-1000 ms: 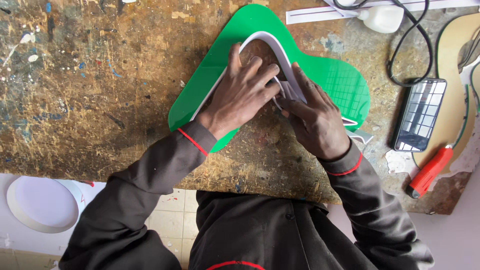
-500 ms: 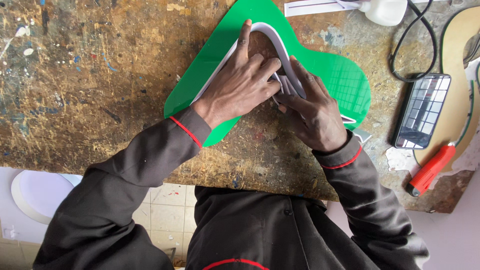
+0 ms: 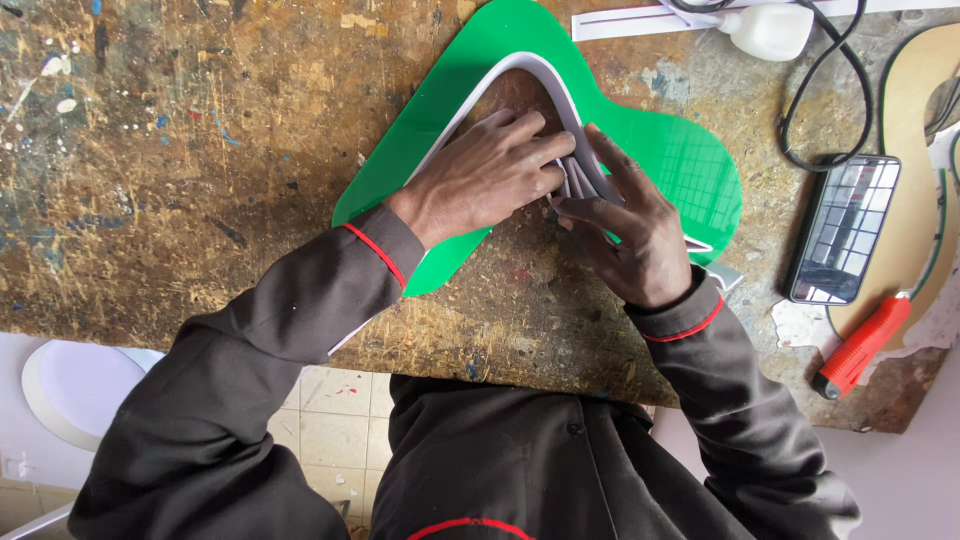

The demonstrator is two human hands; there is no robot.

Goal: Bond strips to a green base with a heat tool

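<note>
Your left hand (image 3: 485, 180) and right hand (image 3: 630, 235) rest side by side on the bent strip (image 3: 560, 85), which stands on the cut-out sheet (image 3: 690, 165) lying flat mid-tabletop (image 3: 180, 180). To your right of the sheet lies the phone (image 3: 843, 228), with the cable (image 3: 815, 90) looping behind it and the bottle (image 3: 765, 30) at the far edge. The cutter (image 3: 860, 345) lies nearer you, beside the phone; the round lid (image 3: 70, 390) sits below the tabletop's near edge, at left.

Green panel (image 3: 690, 165), white strip (image 3: 560, 85), red-handled tool (image 3: 860, 345).
</note>
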